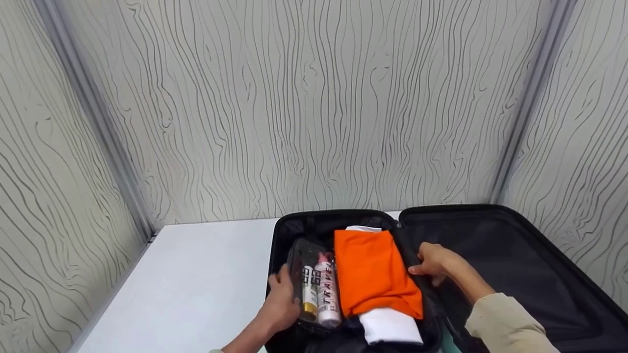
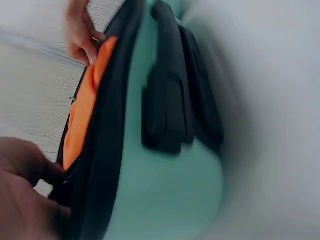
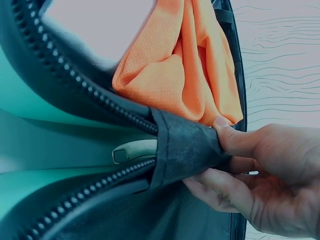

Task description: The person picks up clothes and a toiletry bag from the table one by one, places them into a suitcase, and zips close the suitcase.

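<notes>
An open suitcase (image 2: 170,195) with a mint-green shell and black lining holds a clear toiletry bag (image 1: 305,247), an orange folded cloth (image 1: 370,272) and a white cloth (image 1: 391,327). My left hand (image 1: 282,301) grips the left edge of the toiletry bag, which lies tilted inside the left half. A pink-topped bottle marked TRAVEL (image 1: 327,294) and a white tube with a gold cap (image 1: 309,296) show through the bag. My right hand (image 3: 270,175) pinches the black fabric strip (image 3: 187,145) joining the two halves, its thumb touching the orange cloth. Blur softens the left wrist view.
The suitcase lid (image 1: 510,269) lies open to the right. A white table (image 1: 196,279) extends to the left. Wood-grain patterned walls (image 1: 314,108) enclose the back and sides. A black carry handle (image 2: 167,100) sits on the suitcase's side.
</notes>
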